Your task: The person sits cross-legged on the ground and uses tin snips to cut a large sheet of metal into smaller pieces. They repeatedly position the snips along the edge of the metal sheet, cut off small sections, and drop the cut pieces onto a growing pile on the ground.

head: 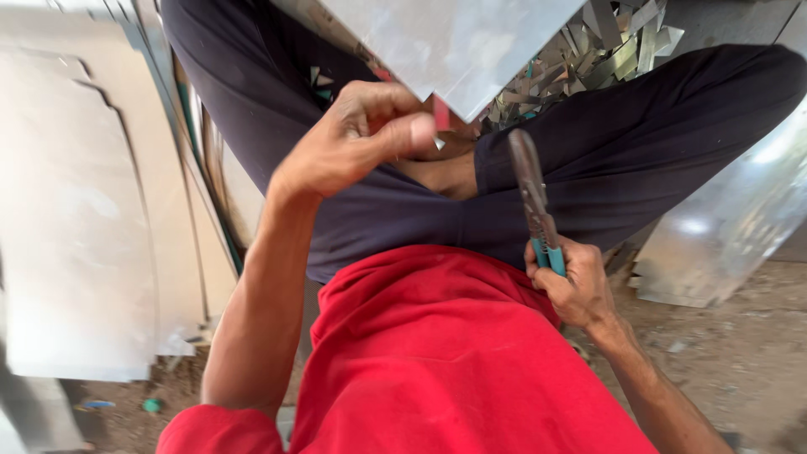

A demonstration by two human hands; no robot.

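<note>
Two hands are seen from above in the head view. The left hand is curled shut, and a corner of the flat metal sheet is pinched between its thumb and fingers. The sheet is held up over the lap, with its pointed corner hanging down just above the crossed legs. The right hand is closed tight around the blue-green handles of the tin snips. The snips are pointed up toward the sheet's corner, but the sheet is not touched by them. The blades look shut, though this is hard to tell for sure.

To do this step well, the sheet should be held still and firm, and the fingers should be kept back from the sharp edge. The blades should be opened wide and lined up before any cut is made.

The sheet is thin, smooth and grey, with straight edges. The snips are dark and dull at the top, with soft-looking grips. A pile of shiny metal scraps is heaped behind the knees, in thin strips and small bits. Big pale cut sheets are stacked at the left. A curved shiny piece is lying at the right on dusty ground.
</note>
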